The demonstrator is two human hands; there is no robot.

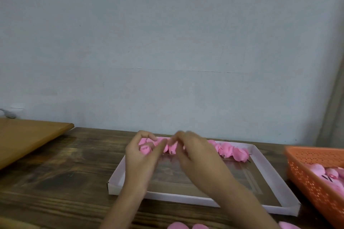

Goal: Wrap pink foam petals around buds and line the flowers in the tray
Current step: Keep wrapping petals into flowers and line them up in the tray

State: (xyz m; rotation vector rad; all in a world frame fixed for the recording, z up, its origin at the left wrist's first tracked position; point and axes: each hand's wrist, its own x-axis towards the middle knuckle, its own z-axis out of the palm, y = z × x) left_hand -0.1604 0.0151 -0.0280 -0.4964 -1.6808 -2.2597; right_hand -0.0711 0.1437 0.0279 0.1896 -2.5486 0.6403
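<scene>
Hands meet over the far end of the tray (186, 200), where a row (234, 151) of pink foam flowers lies against the back wall, each touching the next. The left hand (138, 156) curls its fingers (160, 147) and thumb in a ring round one flower (145, 149) at the row's left end. The right hand (197, 154) has its fingers (178, 135) bunched at the tips just beside it, but they are blurred, so I cannot tell whether they pinch a flower or only nudge one.

The step looks like seating this flower in line. To do it well I'd keep the grip loose, since foam dents and a wrap can spring open, set it hard against its neighbour facing the same way, and let go only once it sits without rolling.

The flower is small, rounded and soft pink, with a rolled centre showing between the fingers. Most of the tray floor lies bare in front of the row.

Loose petals (178, 226) wait on the counter (65, 182) near the front, and an orange basket (307, 173) at the right holds more pink pieces.
</scene>
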